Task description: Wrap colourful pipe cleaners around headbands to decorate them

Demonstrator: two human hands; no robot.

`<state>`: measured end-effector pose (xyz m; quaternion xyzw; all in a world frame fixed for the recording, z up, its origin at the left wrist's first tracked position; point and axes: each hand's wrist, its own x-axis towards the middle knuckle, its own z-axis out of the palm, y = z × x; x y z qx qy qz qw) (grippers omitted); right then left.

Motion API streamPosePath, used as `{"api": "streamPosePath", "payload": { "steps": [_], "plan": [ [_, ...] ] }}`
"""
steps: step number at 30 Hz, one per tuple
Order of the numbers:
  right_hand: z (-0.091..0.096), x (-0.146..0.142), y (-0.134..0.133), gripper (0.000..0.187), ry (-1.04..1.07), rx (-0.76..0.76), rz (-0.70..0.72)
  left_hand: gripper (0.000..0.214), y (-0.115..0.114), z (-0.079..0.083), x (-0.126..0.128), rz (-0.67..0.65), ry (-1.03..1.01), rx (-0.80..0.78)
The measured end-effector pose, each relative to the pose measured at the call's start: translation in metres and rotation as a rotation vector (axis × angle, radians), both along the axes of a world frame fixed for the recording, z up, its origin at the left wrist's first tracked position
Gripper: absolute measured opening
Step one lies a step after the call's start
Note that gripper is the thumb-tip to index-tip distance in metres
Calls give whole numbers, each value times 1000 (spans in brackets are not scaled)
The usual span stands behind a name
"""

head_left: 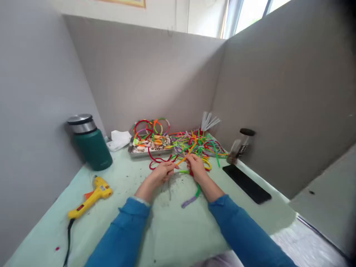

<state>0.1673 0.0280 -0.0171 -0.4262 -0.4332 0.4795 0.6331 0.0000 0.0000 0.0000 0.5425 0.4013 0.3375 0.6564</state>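
My left hand [161,173] and my right hand [196,166] meet at the middle of the pale green table [172,230], both pinched on an orange pipe cleaner [185,156] that runs up between them. A green pipe cleaner [184,171] lies just under the fingers. Behind the hands spreads a pile of coloured pipe cleaners [198,145]. A purple piece [189,202] and a green piece [198,191] lie near my right wrist. Both sleeves are blue.
A metal tray [150,151] of small shells and bent hoops sits at the back. A green flask [90,142] stands left, a yellow glue gun [91,197] in front of it. A black phone [247,183] and a small bottle [240,145] lie right. Grey partitions enclose the table.
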Motion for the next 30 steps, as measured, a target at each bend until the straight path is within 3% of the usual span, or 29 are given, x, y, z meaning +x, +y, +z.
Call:
{"api": "streamPosePath", "payload": {
  "steps": [4, 10, 15, 22, 26, 30],
  "plan": [
    [1, -1, 0, 23, 68, 7, 11, 30, 0, 2, 5, -137, 36, 5],
    [3, 3, 1, 24, 188, 37, -60, 33, 3, 0, 1, -20, 103, -19],
    [4, 5, 2, 23, 254, 35, -76, 36, 0, 6, -2, -185, 63, 22],
    [4, 20, 6, 27, 294, 21, -143, 33, 8, -6, -6, 47, 119, 77],
    [5, 15, 1, 34, 136, 10, -28, 33, 11, -7, -5, 103, 145, 129],
    [6, 1, -9, 35, -220, 54, 113, 34, 9, -5, -2, 99, 162, 169]
  ]
}}
